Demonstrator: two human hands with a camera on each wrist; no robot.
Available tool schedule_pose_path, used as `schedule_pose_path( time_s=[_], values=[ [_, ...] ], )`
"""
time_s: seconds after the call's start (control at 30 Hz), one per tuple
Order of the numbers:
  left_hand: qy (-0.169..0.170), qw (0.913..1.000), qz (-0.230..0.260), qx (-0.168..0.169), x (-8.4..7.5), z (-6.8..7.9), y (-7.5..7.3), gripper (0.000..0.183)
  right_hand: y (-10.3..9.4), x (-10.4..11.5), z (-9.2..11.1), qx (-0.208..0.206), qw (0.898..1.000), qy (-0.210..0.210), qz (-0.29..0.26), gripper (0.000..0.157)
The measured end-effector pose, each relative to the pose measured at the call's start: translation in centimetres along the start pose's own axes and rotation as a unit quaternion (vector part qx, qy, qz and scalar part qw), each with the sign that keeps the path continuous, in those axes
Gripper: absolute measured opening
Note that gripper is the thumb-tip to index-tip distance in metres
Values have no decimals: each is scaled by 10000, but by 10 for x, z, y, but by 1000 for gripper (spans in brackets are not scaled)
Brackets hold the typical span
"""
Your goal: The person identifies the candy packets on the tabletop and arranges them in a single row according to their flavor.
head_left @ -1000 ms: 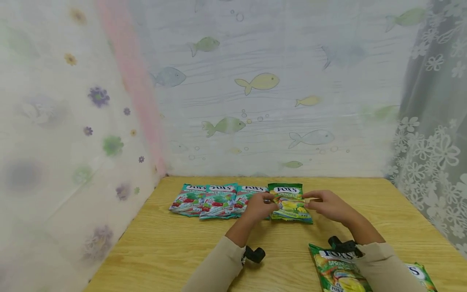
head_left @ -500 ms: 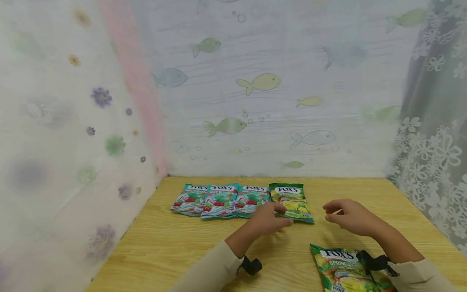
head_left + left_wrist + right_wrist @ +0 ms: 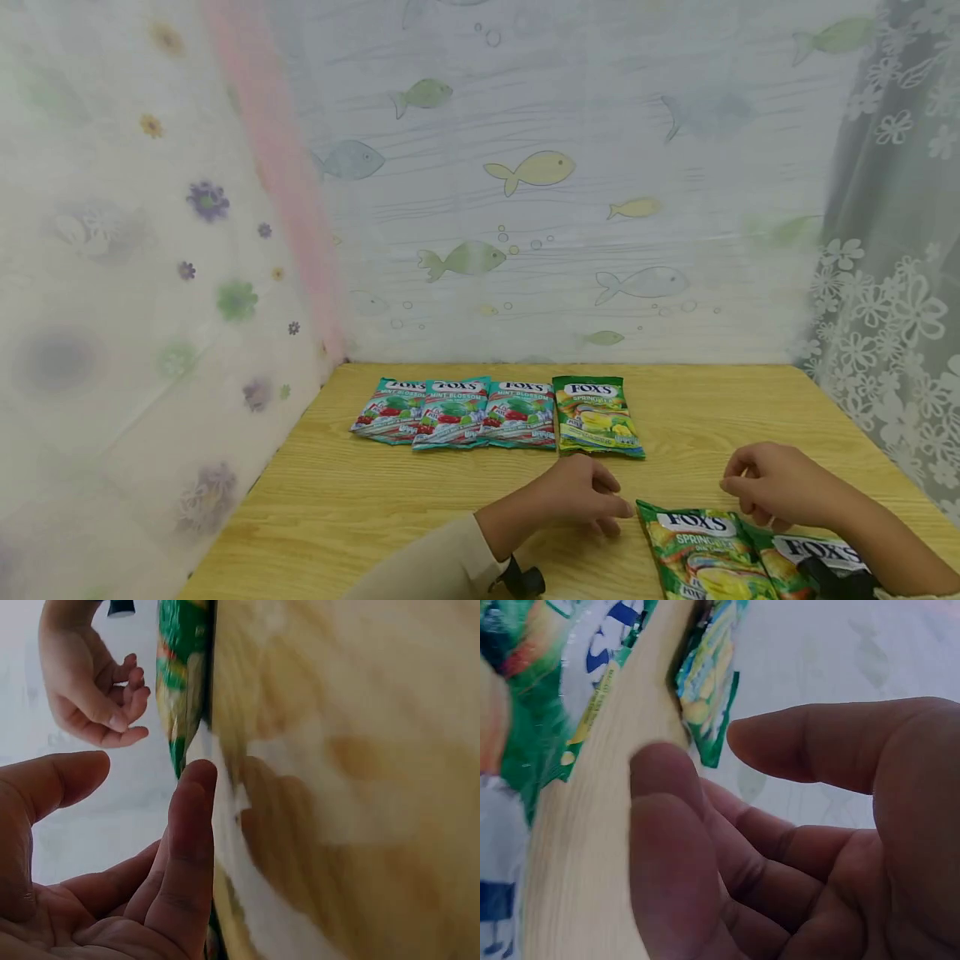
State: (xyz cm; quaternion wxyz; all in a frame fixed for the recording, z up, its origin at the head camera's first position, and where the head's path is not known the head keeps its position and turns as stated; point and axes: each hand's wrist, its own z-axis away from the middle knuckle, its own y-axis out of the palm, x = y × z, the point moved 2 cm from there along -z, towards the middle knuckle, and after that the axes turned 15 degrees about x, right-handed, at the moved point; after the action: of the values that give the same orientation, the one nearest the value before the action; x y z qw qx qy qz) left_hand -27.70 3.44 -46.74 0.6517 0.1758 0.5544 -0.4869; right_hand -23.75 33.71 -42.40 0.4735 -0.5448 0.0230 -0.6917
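My left hand hovers just left of a green Fox's candy bag at the front, fingers relaxed and holding nothing. In the left wrist view, that hand's thumb and fingers stand apart beside the bag's edge. My right hand, loosely curled and holding nothing, hangs above a second green bag, which the forearm and the wrist camera partly cover. A gap between thumb and fingers also shows in the right wrist view. Another green bag lies flat at the back, apart from both hands.
Several turquoise Mint Blossom candy bags lie overlapping in a row left of the back green bag. The wooden table meets a fish-print curtain at its far edge, with a flowered sheet along the left.
Both hands have let go of the back green bag and come back toward the front bags, the right hand also moving rightward. The back bag stays at the end of the row.
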Motion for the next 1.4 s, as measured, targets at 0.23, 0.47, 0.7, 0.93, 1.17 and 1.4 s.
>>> schedule_pose_path(
  time_s=[0.23,0.47,0.7,0.93,1.17,1.4],
  values=[
    [-144,9958,674,597,0,-1,17,22,12,-5,13,619,9980,115,-111,30],
    [-126,9853,1360,1028,2,5,27,18,21,-8,18,1024,9937,146,-429,34],
    [-154,9750,1719,1399,-2,13,38,22,27,-5,20,934,9945,220,-424,27],
    [-327,9681,2008,1466,-1,11,41,24,33,-1,15,871,9952,216,-393,27],
    [-342,9664,2074,1480,-4,14,38,30,34,-1,8,904,9957,9,-221,25],
    [-296,9702,1968,1383,-3,14,34,35,34,-1,2,947,9949,-143,-317,31]
  ],
)
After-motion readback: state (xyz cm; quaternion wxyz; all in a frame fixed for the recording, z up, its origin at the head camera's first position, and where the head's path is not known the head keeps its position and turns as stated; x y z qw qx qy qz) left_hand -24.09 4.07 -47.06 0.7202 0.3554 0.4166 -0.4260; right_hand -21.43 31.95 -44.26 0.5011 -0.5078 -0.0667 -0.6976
